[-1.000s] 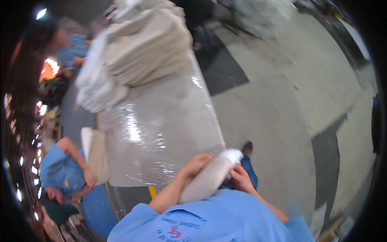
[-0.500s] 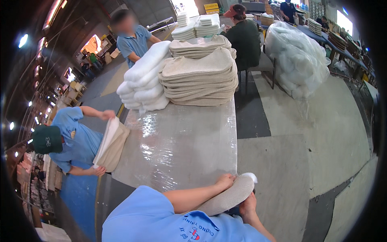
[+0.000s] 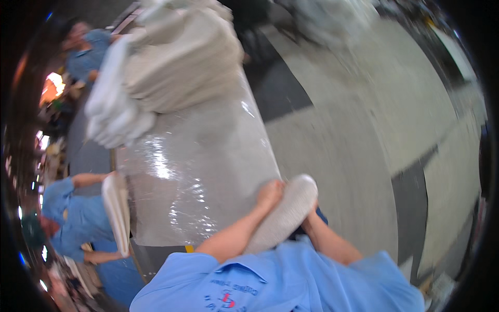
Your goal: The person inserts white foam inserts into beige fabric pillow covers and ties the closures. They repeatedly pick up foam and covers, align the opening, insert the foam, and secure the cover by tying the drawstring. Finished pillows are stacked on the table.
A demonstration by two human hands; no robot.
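Observation:
A beige fabric cushion [image 3: 286, 212] with a rounded end is held upright in front of my body, over the near right corner of the table. My left hand [image 3: 270, 194] is closed on its left edge, the fingers curled in. On the opposite side, my right hand [image 3: 310, 214] grips the edge, its fingers mostly hidden behind the fabric. The cushion's lower end disappears against my blue shirt.
The plastic-covered table [image 3: 208, 151] carries a beige fabric stack [image 3: 182, 62] and white padding [image 3: 117, 104]. At left, a co-worker [image 3: 78, 213] holds a beige and white cushion piece [image 3: 117, 208]. Another person [image 3: 88, 54] stands beyond.
My view has swung right and down, blurring the far stacks. The cushion has turned more upright between my hands, and its white end shows less. The near co-worker's piece now appears edge-on.

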